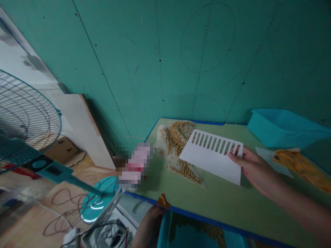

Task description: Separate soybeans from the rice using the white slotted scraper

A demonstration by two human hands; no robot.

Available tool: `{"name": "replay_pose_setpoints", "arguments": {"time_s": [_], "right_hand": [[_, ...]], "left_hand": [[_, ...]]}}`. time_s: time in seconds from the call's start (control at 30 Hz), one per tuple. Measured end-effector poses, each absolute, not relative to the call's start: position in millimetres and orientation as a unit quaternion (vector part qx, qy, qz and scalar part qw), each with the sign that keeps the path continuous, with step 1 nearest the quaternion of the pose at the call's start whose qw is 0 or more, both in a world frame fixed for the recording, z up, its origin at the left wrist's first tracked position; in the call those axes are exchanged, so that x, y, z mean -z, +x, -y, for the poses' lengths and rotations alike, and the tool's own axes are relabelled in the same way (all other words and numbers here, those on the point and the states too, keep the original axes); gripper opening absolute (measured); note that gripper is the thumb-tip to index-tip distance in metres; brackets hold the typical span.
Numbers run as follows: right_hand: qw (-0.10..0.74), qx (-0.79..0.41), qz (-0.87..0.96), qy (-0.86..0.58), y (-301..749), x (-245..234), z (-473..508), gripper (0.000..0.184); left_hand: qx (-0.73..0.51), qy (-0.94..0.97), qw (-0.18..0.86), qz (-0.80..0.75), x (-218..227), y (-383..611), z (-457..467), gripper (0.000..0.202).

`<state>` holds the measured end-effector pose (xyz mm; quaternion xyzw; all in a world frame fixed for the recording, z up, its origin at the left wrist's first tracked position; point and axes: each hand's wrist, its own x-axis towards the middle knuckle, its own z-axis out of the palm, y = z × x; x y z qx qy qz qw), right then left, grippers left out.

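Observation:
My right hand [249, 161] is closed around the right end of a white plastic scraper [212, 159] with a row of slots along its upper edge. The scraper is tilted over the table, just right of a spread pile of yellowish beans [178, 136] and fine whitish grains [161, 137]. Low at the table's front edge, my left hand [155, 210] is closed at the back left corner of a teal bin [167, 229]; its fingers are partly hidden. More beans lie inside this bin, below the tabletop.
The light green table [224, 203] has blue-taped edges, with orange tape [163, 201] at the front. At right are a teal fabric bin [281, 127] and an orange cloth [305, 167]. A fan [54, 172], cables and a pixelated pink item [137, 165] are left. A green wall stands behind.

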<state>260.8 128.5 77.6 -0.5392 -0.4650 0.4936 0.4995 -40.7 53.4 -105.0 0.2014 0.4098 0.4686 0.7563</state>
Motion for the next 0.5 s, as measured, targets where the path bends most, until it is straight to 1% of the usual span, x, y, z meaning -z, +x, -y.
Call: {"name": "replay_pose_setpoints", "arguments": {"time_s": [0.23, 0.5], "right_hand": [[0.458, -0.486, 0.479, -0.570, 287.3, -74.8, -110.7, 0.023], [0.424, -0.489, 0.513, -0.563, 284.5, -66.5, -108.7, 0.023]], "left_hand": [[-0.416, 0.185, 0.777, -0.434, 109.6, -37.3, -61.7, 0.027], [-0.425, 0.161, 0.777, -0.436, 107.9, -42.8, -62.0, 0.025]]}}
